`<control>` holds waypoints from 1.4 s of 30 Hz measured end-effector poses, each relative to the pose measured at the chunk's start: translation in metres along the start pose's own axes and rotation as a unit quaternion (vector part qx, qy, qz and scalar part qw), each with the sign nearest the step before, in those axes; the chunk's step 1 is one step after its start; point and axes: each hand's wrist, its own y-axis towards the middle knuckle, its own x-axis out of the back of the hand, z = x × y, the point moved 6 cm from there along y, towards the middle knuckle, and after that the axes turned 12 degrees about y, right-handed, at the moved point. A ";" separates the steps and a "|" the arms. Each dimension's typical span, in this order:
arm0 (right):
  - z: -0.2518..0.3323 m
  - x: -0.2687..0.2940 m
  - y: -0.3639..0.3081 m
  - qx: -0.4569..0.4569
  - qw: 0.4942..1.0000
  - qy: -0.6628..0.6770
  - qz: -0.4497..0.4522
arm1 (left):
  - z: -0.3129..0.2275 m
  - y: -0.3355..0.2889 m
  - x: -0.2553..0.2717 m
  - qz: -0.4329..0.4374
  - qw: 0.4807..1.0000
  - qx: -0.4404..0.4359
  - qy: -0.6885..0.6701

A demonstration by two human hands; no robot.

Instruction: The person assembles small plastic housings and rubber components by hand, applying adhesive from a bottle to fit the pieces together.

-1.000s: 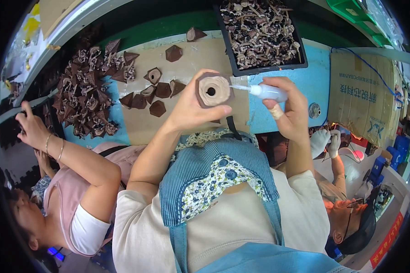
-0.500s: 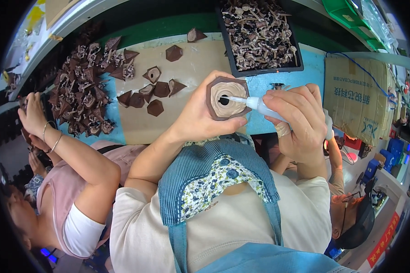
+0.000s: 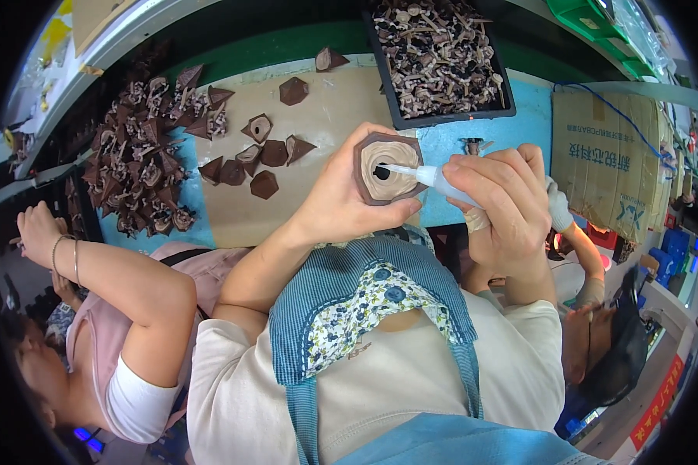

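Observation:
My left hand [image 3: 349, 186] grips a brown, many-sided hollow piece [image 3: 399, 147] by its side, its tan, ringed inside facing up. At its middle is a dark hole. A white squeeze bottle [image 3: 446, 184] with a thin nozzle lies tilted in my right hand [image 3: 508, 201], fingers wrapped around it. The nozzle tip reaches into the piece beside the hole; whether it touches cannot be seen. Several similar brown pieces [image 3: 274, 153] lie on the tan board to the left.
A heap of brown pieces with small figures [image 3: 143, 155] covers the left of the table. A black tray [image 3: 451, 120] of small mixed parts stands at the back. A cardboard box [image 3: 597, 155] is on the right. Co-workers sit on both sides, one arm [image 3: 132, 287] raised at left.
My hands, the piece and the bottle have hardly moved. At left the co-worker's hand has lowered; the person at right has shifted.

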 end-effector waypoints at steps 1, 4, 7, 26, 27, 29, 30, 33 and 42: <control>-0.003 0.000 0.000 -0.018 1.000 0.020 -0.001 | 0.000 0.000 0.001 0.000 1.000 0.001 0.000; -0.020 -0.001 -0.013 -0.079 0.992 0.096 -0.014 | 0.002 -0.001 0.005 -0.005 0.999 0.020 0.049; -0.058 -0.019 -0.055 -0.217 0.931 0.284 -0.077 | -0.002 -0.003 0.013 -0.019 0.989 0.035 0.140; -0.180 -0.135 -0.155 -0.343 0.918 0.189 -0.064 | 0.004 0.030 0.033 -0.195 0.946 -0.190 0.174; -0.192 -0.120 -0.136 -0.335 0.919 0.167 -0.121 | 0.003 0.032 0.032 -0.217 0.938 -0.215 0.161; -0.226 -0.104 -0.105 -0.367 0.904 0.102 -0.196 | 0.004 0.039 0.029 -0.242 0.928 -0.242 0.150; -0.239 -0.100 -0.089 -0.321 0.925 -0.030 -0.202 | 0.003 0.041 0.028 -0.261 0.919 -0.257 0.148; -0.278 -0.119 -0.062 -0.486 0.839 -0.211 -0.121 | 0.002 0.043 0.026 -0.301 0.898 -0.283 0.153; -0.276 -0.142 -0.074 -0.443 0.858 0.011 -0.261 | -0.009 0.037 0.031 -0.317 0.886 -0.325 0.097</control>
